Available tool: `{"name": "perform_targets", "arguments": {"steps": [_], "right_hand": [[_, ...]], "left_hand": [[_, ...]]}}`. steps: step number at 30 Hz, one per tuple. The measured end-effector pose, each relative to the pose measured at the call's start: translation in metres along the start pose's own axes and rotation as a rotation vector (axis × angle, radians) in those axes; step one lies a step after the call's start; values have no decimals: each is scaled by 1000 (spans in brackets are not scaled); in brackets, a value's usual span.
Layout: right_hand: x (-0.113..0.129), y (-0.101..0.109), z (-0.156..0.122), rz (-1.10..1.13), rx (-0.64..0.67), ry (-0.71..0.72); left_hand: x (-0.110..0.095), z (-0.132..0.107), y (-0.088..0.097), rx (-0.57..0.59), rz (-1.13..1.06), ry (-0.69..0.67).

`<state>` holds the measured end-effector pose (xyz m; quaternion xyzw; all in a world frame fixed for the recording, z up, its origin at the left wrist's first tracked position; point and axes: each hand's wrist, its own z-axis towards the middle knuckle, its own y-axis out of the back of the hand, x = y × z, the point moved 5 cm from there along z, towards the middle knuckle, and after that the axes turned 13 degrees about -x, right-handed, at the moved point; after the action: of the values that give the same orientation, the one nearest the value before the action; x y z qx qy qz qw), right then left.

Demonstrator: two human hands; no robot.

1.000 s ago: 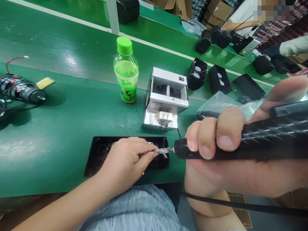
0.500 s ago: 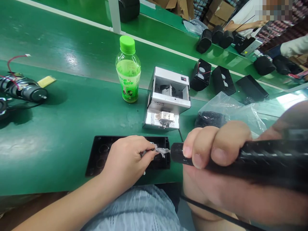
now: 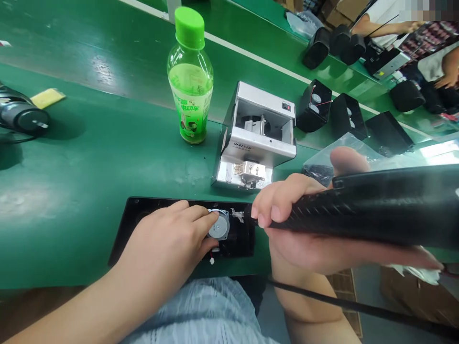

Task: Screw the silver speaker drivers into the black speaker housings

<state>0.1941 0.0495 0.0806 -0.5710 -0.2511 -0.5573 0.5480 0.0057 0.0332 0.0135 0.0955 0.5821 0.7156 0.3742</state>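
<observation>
My left hand (image 3: 175,229) is closed round the edge of a round silver speaker driver (image 3: 220,226), thumb and fingers on its rim. The driver sits in a long black plastic panel (image 3: 122,224), partly covered by that hand. A small white connector (image 3: 212,261) hangs at the panel's near edge. In my right hand (image 3: 287,210) is a black electric screwdriver (image 3: 376,205), lying almost level and pointing left. Crumpled silvery wrapping (image 3: 237,215) surrounds the tip, just right of the driver and over the panel. A black cord (image 3: 322,301) runs below my right hand.
Behind the panel stand a silver WEIXIN machine (image 3: 261,129) and a green-capped bottle (image 3: 190,91). Black speaker boxes (image 3: 347,114) and a clear plastic bag (image 3: 322,157) are at right. A black cylindrical part (image 3: 25,114) lies left. Another person's arm (image 3: 383,28) is across the bench.
My left hand has let go of the wrapping at the screwdriver's tip and now grips the speaker driver. The screwdriver's tip has moved slightly left and up. The camera view has shifted.
</observation>
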Motion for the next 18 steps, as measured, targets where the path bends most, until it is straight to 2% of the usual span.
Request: {"name": "perform_targets", "arguments": {"steps": [4, 11, 18], "right_hand": [[-8, 7, 2, 65, -66, 48], [-14, -2, 4, -18, -58, 22], [-22, -3, 1, 7, -167, 79]], "left_hand": [[-2, 2, 1, -21, -6, -12], [0, -1, 0, -26, -4, -26], [0, 0, -3, -23, -6, -19]]}}
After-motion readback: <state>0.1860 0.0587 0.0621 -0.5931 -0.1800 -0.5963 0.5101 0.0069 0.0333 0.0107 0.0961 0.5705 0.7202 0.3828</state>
